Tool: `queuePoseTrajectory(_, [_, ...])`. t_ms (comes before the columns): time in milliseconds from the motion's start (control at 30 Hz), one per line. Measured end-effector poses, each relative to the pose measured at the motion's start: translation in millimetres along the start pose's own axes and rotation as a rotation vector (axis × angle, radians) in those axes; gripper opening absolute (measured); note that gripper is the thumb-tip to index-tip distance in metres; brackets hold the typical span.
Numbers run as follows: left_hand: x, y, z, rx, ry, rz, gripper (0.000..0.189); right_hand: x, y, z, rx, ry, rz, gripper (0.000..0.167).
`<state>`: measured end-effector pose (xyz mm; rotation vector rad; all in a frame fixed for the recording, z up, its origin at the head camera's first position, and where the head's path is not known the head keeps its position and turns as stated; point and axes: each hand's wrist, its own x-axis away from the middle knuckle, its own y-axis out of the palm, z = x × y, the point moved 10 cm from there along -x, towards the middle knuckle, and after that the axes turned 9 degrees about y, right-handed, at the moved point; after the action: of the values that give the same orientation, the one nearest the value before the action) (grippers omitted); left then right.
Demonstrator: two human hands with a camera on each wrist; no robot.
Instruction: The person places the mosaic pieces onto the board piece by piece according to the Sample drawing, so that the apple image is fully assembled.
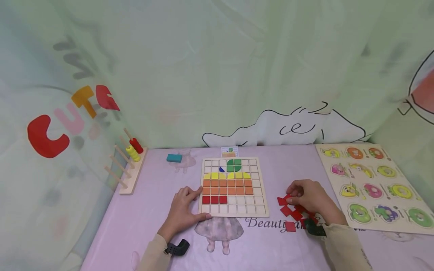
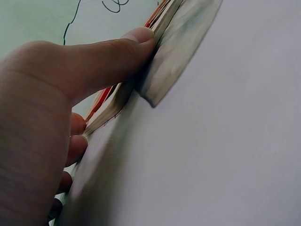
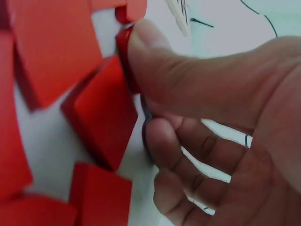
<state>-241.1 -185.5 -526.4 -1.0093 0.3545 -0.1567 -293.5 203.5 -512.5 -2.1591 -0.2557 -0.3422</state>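
Note:
A wooden grid board [image 1: 260,190] lies mid-table, bearing several green, yellow and orange pieces, one small blue piece and three red squares [image 1: 214,200] in a lower row. My left hand [image 1: 183,207] holds its lower left corner, thumb [image 2: 117,54] against the near edge and fingers at the left edge. To the right of the board, my right hand [image 1: 310,194] pinches a red tile [image 3: 124,59] between thumb and fingers, over a loose pile of red tiles [image 1: 290,226]. The right palm and the fingertips behind the tile are partly hidden.
A small pattern card [image 1: 229,149] pokes out behind the board. At the left stand a pegged wooden rack [image 1: 130,184] with red and yellow beads and a teal block [image 1: 174,158]. A fruit puzzle board [image 1: 346,203] lies at the right. Fabric walls surround the table.

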Motion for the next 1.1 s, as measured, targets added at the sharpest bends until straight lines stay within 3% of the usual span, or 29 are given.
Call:
queuePoseTrajectory(233, [-0.9, -2.7, 1.3, 0.007, 0.003, 0.011, 0.098, -0.6, -4, 0, 0.008, -0.071, -0.008, 0.028])
queuePoseTrajectory(367, [-1.1, -2.1, 1.0, 0.004, 0.000, 0.008, 0.098, -1.1, -12, -1, -0.014, -0.117, 0.061, 0.027])
queuePoseTrajectory(567, [-0.9, -2.3, 0.6, 0.004, -0.001, 0.008, 0.098, -2.7, -12, -16, -0.156, -0.136, 0.143, 0.033])
queuePoseTrajectory(867, [-2.4, -0.6, -0.3, -0.011, 0.008, 0.008, 0.098, 1.2, 28, -66, -0.366, -0.121, 0.076, 0.038])
queuePoseTrajectory(1100, [-0.6, 2.7, -1.9, 0.000, -0.008, -0.006, 0.099, 8.9, 76, -109, -0.298, -0.187, 0.003, 0.030])
